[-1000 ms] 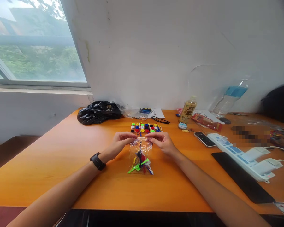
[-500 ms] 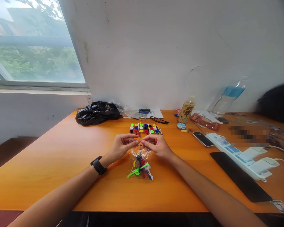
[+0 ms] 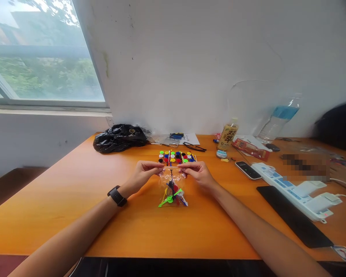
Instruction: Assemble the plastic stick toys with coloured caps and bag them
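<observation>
Since the frame half a second ago, the hands have moved apart along the top of the clear bag [image 3: 174, 177], and its lower end sits a little higher in view. The left hand [image 3: 145, 174] and right hand [image 3: 201, 175] each pinch a top corner between thumb and fingers, the edge stretched between them. The bag is just above or resting on the table [image 3: 75, 184]; I cannot tell which. A bunch of coloured plastic pieces [image 3: 170, 199] is already inside, while more discs and sticks [image 3: 177, 156] lie in rows behind the hands, outside it. Whether the mouth is closed cannot be made out, so sealing may be done or may remain. The bunched pieces overlap too much to count, fingertips curled behind the bag are hidden, and the far right is blurred, with the dark bundle [image 3: 337, 127] cut off there.
</observation>
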Available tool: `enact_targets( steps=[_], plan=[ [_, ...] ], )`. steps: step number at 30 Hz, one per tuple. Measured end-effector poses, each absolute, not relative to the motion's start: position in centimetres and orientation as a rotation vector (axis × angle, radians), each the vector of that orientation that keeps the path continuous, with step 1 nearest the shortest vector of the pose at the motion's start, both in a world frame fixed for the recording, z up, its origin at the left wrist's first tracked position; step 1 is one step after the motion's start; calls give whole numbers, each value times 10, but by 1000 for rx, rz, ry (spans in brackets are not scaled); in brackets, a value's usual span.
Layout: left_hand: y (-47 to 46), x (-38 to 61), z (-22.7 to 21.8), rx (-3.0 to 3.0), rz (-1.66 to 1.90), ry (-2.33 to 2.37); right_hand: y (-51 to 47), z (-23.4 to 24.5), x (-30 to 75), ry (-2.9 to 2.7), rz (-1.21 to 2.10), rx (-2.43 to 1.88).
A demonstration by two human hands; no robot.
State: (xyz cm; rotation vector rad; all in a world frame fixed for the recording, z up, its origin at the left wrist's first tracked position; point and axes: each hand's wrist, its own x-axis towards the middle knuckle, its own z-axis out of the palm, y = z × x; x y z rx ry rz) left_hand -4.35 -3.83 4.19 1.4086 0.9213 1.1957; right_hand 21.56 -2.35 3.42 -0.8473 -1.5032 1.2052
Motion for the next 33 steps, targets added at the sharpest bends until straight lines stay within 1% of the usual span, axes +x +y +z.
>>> enact_targets(
  steps=[6,11,17,20,26,33],
  plan=[
    [-45,-38,47,1445,1203,990,-31,36,212,-1506,1167,-850],
    [-44,-34,39,1459,1215,954,-35,33,208,-1527,1161,-883],
    [-46,-31,36,1591,1208,935,-36,29,198,-1627,1249,-926],
    [-50,-28,40,1684,1162,953,-38,28,194,-1609,1273,-914],
    [-49,-29,39,1764,969,913,-42,32,194,-1679,1209,-919],
    [-42,-40,50,1612,961,964,-30,38,212,-1657,1370,-955]
  ],
)
